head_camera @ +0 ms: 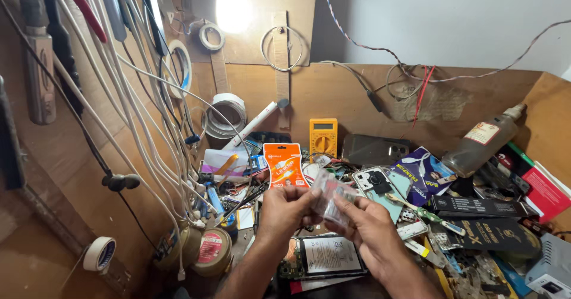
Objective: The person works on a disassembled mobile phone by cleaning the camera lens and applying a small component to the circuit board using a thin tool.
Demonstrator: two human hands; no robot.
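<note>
Hovering above the cluttered workbench, a small clear plastic packet (331, 201) is held between both hands, just over a phone with its back open (329, 256) that lies flat on the bench. The left hand (285, 208) pinches the packet's left edge between thumb and fingers, and the right hand (367, 224) grips its lower right side, thumb on top and fingers curled beneath. What lies inside the packet is too blurred to tell. It looks light and thin, with a slick, crinkly film that would bend easily and could slip from a loose pinch; the safest hold seems to be at the edges or corners, as now, rather than across the middle, where any small part inside might be pressed. Just behind the hands stands an orange retail packet (284, 164), and behind that a yellow multimeter (323, 137) leans against the wooden back wall. To the right lie a pale green phone shell (380, 186), a blue-and-purple packet (423, 174), a toothbrush (423, 213) and black boxes (482, 207), with a glass bottle (485, 141) tilted against the corner. To the left, white cables (143, 132) hang down the side wall past rolls of tape (99, 254), and a bare lamp (232, 9) glares above.
</note>
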